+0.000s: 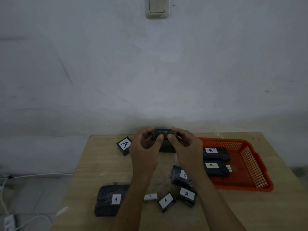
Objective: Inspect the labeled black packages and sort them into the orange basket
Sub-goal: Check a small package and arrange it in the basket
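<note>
Here both hands hide the label of the held black package (164, 133).

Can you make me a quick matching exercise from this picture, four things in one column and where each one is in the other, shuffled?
Things:
1. package labelled B
2. big flat package labelled A
3. unlabelled-side package
4. light switch

Places:
a. near left corner of the table
b. on the wall
c. in the orange basket
d. held up between left hand and right hand

Pairs: 1-c, 2-a, 3-d, 4-b
</note>
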